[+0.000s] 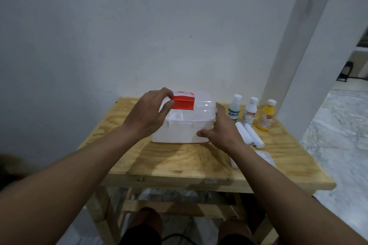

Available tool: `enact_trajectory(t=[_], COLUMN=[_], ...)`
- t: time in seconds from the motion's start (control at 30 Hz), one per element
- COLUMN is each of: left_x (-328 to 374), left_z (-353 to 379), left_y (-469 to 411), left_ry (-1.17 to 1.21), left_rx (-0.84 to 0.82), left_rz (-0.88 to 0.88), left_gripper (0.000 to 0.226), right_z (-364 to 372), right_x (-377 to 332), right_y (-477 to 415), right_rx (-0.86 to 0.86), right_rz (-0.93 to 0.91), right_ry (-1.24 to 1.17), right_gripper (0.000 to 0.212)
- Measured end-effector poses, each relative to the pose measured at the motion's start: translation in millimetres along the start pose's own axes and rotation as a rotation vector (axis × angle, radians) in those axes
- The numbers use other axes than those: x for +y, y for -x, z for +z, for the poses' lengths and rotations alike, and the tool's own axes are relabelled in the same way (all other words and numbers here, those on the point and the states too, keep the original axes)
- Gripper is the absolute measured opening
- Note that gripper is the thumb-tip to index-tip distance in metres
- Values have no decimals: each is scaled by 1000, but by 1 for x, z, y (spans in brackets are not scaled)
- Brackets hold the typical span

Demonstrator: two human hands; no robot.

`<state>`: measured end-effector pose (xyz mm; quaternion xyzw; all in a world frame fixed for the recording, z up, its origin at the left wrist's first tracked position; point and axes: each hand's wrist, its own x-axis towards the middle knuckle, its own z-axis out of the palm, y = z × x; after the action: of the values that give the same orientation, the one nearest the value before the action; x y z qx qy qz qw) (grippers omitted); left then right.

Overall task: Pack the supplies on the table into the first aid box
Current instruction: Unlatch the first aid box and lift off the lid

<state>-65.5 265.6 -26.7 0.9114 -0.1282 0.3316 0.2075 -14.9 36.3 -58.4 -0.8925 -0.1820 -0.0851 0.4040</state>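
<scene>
Two bare forearms reach forward over the light wooden plywood desk [179,163] toward the white translucent plastic first aid box [184,123], which stands closed near the middle of the desk. Nearest to the viewer, to the right of the box and partly hidden under the right forearm, lies a flat clear plastic packet [263,156]. The right hand [221,130] rests with spread fingers against the right end of the box, thumb at the front lower corner; it presses the side and does not close around anything. The left hand [148,112] is on the left part of the lid, and its thumb and fingers pinch the left end of the red plastic handle [182,102] on top of the box. Just right of the box lie two white rolled bandages [250,134], side by side. Farther, behind the rolls, three small bottles stand upright in a row: a white-capped clear bottle with green label [234,108] closest to the box, then a white bottle with red label [250,112], then a yellow bottle [265,115].
</scene>
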Motion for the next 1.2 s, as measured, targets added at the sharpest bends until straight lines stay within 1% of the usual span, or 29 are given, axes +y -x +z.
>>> enact_trajectory(t=[0.1, 0.13, 0.17, 0.23, 0.33, 0.43, 0.47, 0.57, 0.63, 0.7, 0.77, 0.83, 0.97, 1.0, 1.1, 1.13, 1.2], left_x=[4, 5, 6, 5, 1, 1, 2, 2, 2, 2, 0, -5, -20, -25, -40, -43, -49], left_z=[-7, -11, -15, -22, -30, -34, -35, -37, -38, -40, -41, -40, -31, -27, -13, -9, -4], left_y=[-13, -18, -23, -32, -45, -56, -59, -66, -72, -81, -90, -96, -91, -88, -76, -70, -61], left_ry=[48, 70, 92, 123, 152, 191, 200, 235, 249, 247, 252, 264, 280, 276, 333, 370, 475], left_rx=[26, 36, 41, 42, 57, 62, 57, 44, 42, 74, 119, 153, 207, 195, 51, -16, -109], left_rz=[-38, -48, -58, -81, -100, -110, -112, -124, -152, -197, -270, -351, -491, -546, -808, -887, -1007], left_gripper=[22, 22, 23, 22, 17, 14, 13, 7, 5, 8, 15, 26, 58, 65, 88, 87, 72], right_z=[-8, -12, -15, -23, -33, -37, -36, -34, -36, -38, -37, -34, -33, -33, -32, -32, -29], right_x=[-5, -6, -6, -8, -14, -18, -20, -20, -25, -30, -33, -34, -35, -36, -37, -36, -33], right_y=[-3, -5, -7, -9, -8, -15, -18, -29, -35, -42, -50, -59, -76, -78, -87, -89, -94], right_rx=[-65, -87, -107, -131, -144, -120, -91, -22, 25, 101, 161, 170, 181, 190, 198, 193, 151], right_rz=[18, 9, -3, -15, -45, -33, -22, -23, -43, -64, -62, -22, 59, 69, 94, 104, 124], right_ry=[-17, -11, -2, -18, -152, -221, -227, -209, -207, -210, -225, -270, -316, -310, -302, -289, -260], right_gripper=[127, 131, 130, 119, 86, 67, 63, 65, 55, 46, 44, 45, 37, 37, 38, 39, 38])
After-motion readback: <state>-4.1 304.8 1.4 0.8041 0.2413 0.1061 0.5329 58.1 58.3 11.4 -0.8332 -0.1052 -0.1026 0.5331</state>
